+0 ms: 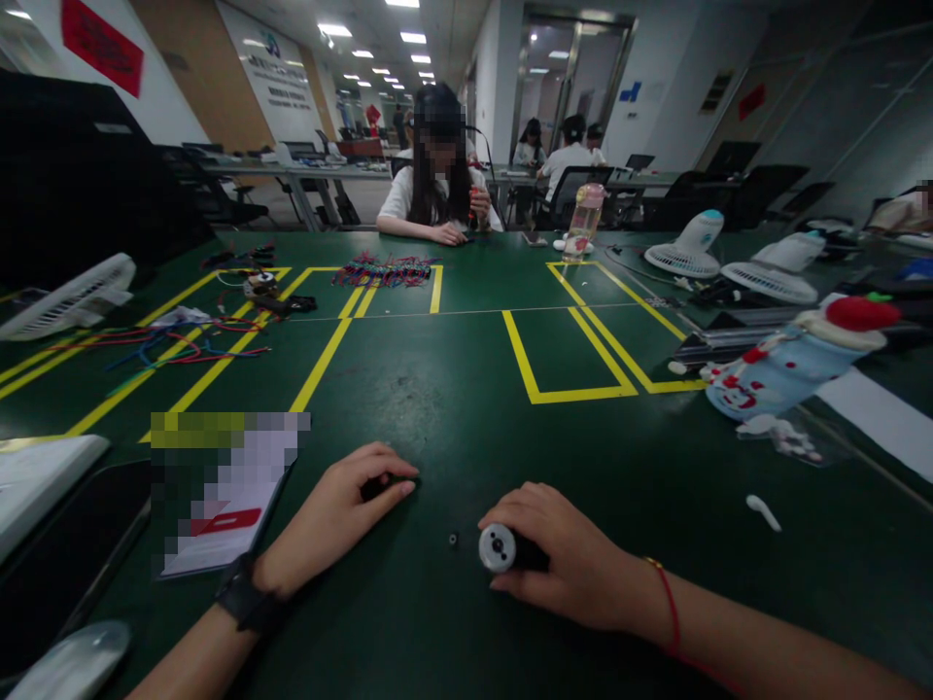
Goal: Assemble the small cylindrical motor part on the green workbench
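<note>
Both forearms reach in from the bottom edge of the head view, resting on the green table (466, 408); the left hand (331, 515) wears a black wristband (244, 598) and lies palm down, its fingers curled loosely over a small dark part (375, 484) that peeks out between thumb and forefinger; whether it is pinched or merely covered cannot be told; the right hand (575, 564) carries a red string bracelet (667, 603) and is closed around a short black cylinder (502, 549), whose round silvery end face points left toward the other hand; between the 2 hands, just left of that end face, a tiny black ring-shaped piece (453, 538) lies alone on the mat.

At the lower left sit a grey rounded object (73, 666), a dark flat device (65, 554) and a white card or booklet (225, 525), partly blurred; yellow tape lines (321, 365) mark boxes across the table; loose red and blue wires (167, 345) spread at the left, near a white fan (69, 297) lying tilted; at the right a pale blue plush bottle cover with a red top (794, 365) lies on its side, and a small white piece (763, 511) rests nearer the right arm; 2 more white fans (729, 258) stand beyond; a pink bottle (585, 222) stands upright at the far edge, beside a seated person (437, 194) whose hands rest on the table; a bundle of coloured wires (384, 271) lies in front of that person.
</note>
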The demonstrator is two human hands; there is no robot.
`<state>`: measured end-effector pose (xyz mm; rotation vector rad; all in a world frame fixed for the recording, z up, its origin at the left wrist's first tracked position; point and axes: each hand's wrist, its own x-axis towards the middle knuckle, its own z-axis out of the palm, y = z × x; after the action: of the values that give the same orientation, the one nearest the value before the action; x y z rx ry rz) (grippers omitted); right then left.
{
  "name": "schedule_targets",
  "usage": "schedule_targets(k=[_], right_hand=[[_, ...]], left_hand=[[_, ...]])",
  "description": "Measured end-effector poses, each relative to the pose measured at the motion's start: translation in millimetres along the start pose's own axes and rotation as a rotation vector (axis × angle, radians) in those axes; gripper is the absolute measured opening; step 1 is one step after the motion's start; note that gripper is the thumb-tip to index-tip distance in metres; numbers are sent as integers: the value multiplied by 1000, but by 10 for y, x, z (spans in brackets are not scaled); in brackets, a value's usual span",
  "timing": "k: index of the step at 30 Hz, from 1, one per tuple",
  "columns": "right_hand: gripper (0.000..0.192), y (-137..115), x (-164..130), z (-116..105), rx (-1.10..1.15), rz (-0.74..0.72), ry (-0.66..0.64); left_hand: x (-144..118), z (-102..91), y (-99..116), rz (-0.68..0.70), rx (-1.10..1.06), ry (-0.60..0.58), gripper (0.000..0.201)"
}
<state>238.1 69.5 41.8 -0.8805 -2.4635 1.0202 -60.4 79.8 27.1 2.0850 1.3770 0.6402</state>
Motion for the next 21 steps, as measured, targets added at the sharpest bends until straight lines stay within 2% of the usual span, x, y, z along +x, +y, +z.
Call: schedule_targets(k=[7, 11, 14, 18, 21], right_hand=[[37, 3, 10, 11, -18, -7, 5], [36, -2, 10, 17, -21, -6, 0], [36, -4, 15, 20, -25, -5, 2], [34, -16, 27, 26, -47, 0, -4], [29, -41, 38, 30, -58, -4, -2]], left_hand=[[-63, 96, 233, 87, 71, -116, 24], [-70, 204, 393, 120, 29, -131, 14], [-80, 251, 525, 112, -45, -76, 8], [-114, 275, 742, 125, -244, 70, 12], [-121, 321, 861, 143, -222, 80, 11]])
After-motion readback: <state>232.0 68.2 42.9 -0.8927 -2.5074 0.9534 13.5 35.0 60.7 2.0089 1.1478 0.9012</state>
